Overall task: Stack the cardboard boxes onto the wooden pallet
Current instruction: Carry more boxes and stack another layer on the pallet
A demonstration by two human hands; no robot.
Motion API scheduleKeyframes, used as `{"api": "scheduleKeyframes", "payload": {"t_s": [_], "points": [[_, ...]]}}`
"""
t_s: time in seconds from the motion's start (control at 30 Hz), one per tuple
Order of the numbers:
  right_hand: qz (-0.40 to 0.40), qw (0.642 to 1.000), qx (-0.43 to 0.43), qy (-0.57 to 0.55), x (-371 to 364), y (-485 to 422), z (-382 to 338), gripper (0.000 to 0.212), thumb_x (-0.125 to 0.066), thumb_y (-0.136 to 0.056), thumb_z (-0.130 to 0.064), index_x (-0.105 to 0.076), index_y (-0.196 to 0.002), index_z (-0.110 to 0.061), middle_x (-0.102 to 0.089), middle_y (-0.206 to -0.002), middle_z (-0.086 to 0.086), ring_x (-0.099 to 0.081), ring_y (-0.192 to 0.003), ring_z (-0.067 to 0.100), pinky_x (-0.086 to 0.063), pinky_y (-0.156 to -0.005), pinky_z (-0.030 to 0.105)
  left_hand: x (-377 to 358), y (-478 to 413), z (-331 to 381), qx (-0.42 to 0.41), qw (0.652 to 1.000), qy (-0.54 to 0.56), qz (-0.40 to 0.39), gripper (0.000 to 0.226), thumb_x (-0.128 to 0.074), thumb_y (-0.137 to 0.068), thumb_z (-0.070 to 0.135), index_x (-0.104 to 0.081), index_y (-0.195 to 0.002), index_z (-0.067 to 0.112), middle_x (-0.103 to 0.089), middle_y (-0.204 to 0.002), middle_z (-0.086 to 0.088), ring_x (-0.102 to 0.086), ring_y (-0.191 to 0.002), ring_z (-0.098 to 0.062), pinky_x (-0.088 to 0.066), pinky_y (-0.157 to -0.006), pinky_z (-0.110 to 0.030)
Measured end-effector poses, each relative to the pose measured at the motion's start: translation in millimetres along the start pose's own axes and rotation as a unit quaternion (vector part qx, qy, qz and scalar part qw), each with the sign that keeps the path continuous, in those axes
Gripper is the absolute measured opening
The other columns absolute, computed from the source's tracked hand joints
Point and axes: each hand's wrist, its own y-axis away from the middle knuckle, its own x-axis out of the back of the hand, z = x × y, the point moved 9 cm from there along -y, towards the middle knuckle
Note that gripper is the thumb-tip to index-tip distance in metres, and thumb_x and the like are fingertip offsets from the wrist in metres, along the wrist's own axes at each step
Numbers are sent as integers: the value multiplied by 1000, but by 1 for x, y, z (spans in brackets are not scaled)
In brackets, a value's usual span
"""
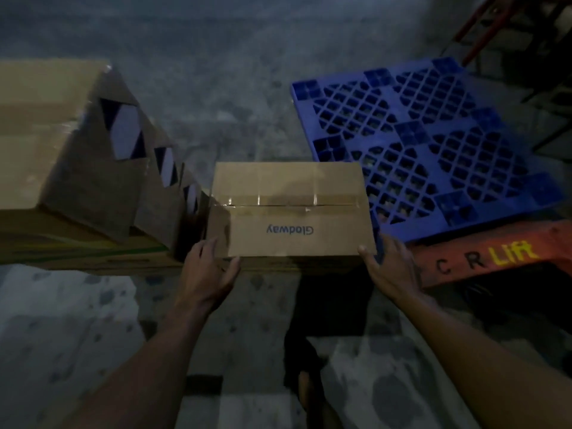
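The Glodway cardboard box [291, 209] sits centre, the blue plastic pallet [433, 144] at its 2 o'clock. Each grip is released: the left hand [210, 270] and right hand [390, 267] flank its near corners, fingers straight. Pressing inward evenly, low, should steady the lift.

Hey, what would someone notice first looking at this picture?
Probably the blue pallet on the floor at right, the brightest colour in the dim scene. Next, the taped cardboard box in the centre, with the left hand and right hand at its near corners. Nearer than the pallet, at the right edge, sits an orange machine with yellow lettering.
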Motion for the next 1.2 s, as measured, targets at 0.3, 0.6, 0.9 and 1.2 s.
{"api": "scheduleKeyframes", "payload": {"t_s": [0.3,0.6,0.9,1.2], "points": [[-32,997,-70,6,-77,-118,32,92,-63,-87,-59,-21,-156,-15,-30,-159,12,-36,-140,36,-34,-111,47,-81,-100,-73,159,987,34,-3,102,-80,-80,41,-22,-156,7,-20,-160,-17,-24,-146,-32,-27,-117,-40],[-55,981,-142,-118,-97,-136,69,109,-74,-57,-83,-37,-145,-29,-53,-140,1,-53,-126,25,-46,-103,52,-112,-107,-117,306,938,145,-73,124,-88,-53,64,-32,-151,14,-44,-151,-13,-45,-135,-31,-38,-109,-42],[-25,965,-118,-232,-48,-132,47,67,-80,-78,-47,-53,-130,-14,-60,-115,-3,-59,-115,26,-52,-94,46,-82,-95,-84,261,909,322,-35,63,-87,-73,23,-60,-130,17,-69,-111,-2,-65,-90,-11,-50,-65,-18],[24,951,-23,-307,51,-15,33,78,-75,-84,-45,-40,-151,-25,-47,-128,-2,-48,-115,17,-46,-89,30,3,25,-37,217,884,413,-26,76,-80,-80,21,-45,-145,39,-57,-128,0,-56,-109,-29,-50,-74,-35]]}}
